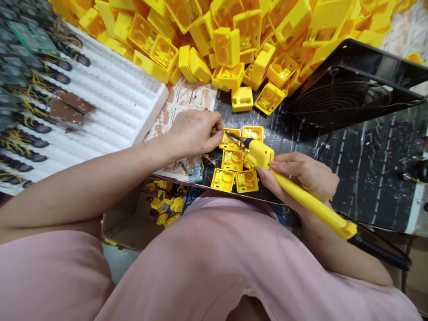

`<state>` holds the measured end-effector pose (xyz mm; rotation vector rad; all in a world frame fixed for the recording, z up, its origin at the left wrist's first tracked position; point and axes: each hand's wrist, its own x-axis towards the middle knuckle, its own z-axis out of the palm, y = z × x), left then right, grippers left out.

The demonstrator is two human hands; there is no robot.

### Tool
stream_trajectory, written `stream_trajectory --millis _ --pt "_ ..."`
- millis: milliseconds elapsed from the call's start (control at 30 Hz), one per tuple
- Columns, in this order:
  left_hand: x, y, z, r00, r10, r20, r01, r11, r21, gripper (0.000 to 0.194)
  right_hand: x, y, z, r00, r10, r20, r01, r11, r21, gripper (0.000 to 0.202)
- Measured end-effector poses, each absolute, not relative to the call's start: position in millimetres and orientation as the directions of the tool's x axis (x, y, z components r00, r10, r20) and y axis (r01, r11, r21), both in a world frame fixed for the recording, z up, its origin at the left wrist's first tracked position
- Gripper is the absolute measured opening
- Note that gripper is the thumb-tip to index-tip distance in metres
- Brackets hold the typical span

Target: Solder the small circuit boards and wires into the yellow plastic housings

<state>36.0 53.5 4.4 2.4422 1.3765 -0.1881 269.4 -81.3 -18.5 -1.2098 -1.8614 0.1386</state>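
My right hand (pixel 301 174) is closed around a yellow soldering iron (pixel 301 196), which points up and left with its tip over the upper-left box of a small group. My left hand (pixel 197 133) is pinched beside that tip, apparently on a thin wire; the fingers hide most of it. Below them, open yellow plastic boxes (pixel 223 179) stand in rows near the table's front edge, metal contacts showing inside. The soldering iron partly covers some boxes. A small green circuit board (pixel 195 173) with thin coloured wires lies left of them, under my left wrist.
Many yellow boxes (pixel 227 47) are heaped at the back. A black fan (pixel 344 93) stands at right. On the left, a white foam sheet (pixel 113 93) bears circuit boards with wired round parts (pixel 40 127). A cardboard box (pixel 127 223) below the edge contains yellow pieces.
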Motion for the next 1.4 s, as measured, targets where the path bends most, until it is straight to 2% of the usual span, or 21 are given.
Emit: stream_trajectory --millis 133,233,333,433,500,600,667,733,800,933,1100,1233,1300,1400 --pt "37 55 6 0.529 0.802 -0.277 0.848 -0.499 0.177 0.032 275 -77 -9 -0.196 0.742 0.641 0.689 0.569 -0.449 0.024" --pt "36 56 5 0.540 0.801 -0.258 0.841 -0.505 0.192 0.029 283 -79 -1 -0.191 0.772 0.606 0.648 0.563 -0.513 0.016" --pt "34 57 3 0.535 0.807 -0.249 0.843 -0.493 0.214 0.028 288 -84 4 -0.163 0.840 0.518 0.647 0.487 -0.587 0.018" --pt "34 57 3 0.512 0.817 -0.263 0.858 -0.472 0.204 0.028 291 -86 2 -0.151 0.855 0.496 0.640 0.467 -0.610 0.019" --pt "35 57 5 0.509 0.817 -0.272 0.860 -0.473 0.190 0.028 292 -85 -3 -0.136 0.839 0.527 0.632 0.483 -0.605 0.017" --pt "35 55 8 0.508 0.814 -0.280 0.861 -0.481 0.163 0.030 292 -87 -15 -0.054 0.757 0.651 0.633 0.530 -0.564 0.012" --pt "33 54 7 0.520 0.810 -0.271 0.854 -0.498 0.151 0.033 291 -92 -20 0.024 0.747 0.665 0.667 0.483 -0.567 0.025" --pt "29 54 5 0.554 0.798 -0.238 0.832 -0.529 0.164 0.036 291 -98 -23 0.093 0.787 0.610 0.708 0.379 -0.596 0.039" --pt "24 54 1 0.586 0.784 -0.204 0.809 -0.551 0.204 0.036 290 -102 -22 0.122 0.801 0.586 0.724 0.333 -0.605 0.039" --pt "14 57 -6 0.591 0.784 -0.189 0.791 -0.518 0.327 0.032 291 -101 -18 0.045 0.752 0.657 0.688 0.453 -0.566 0.015" --pt "7 61 -7 0.595 0.786 -0.169 0.754 -0.473 0.456 0.024 294 -96 -15 -0.032 0.764 0.644 0.671 0.494 -0.553 0.013" --pt "9 59 -6 0.579 0.799 -0.161 0.760 -0.459 0.460 0.019 297 -98 -18 -0.050 0.794 0.606 0.677 0.473 -0.564 0.039" --pt "12 56 -4 0.571 0.801 -0.179 0.773 -0.451 0.446 0.016 299 -99 -18 -0.075 0.790 0.608 0.655 0.499 -0.567 0.040" --pt "15 51 0 0.572 0.791 -0.215 0.788 -0.457 0.413 0.013 300 -95 -16 -0.104 0.774 0.625 0.607 0.547 -0.577 0.029"
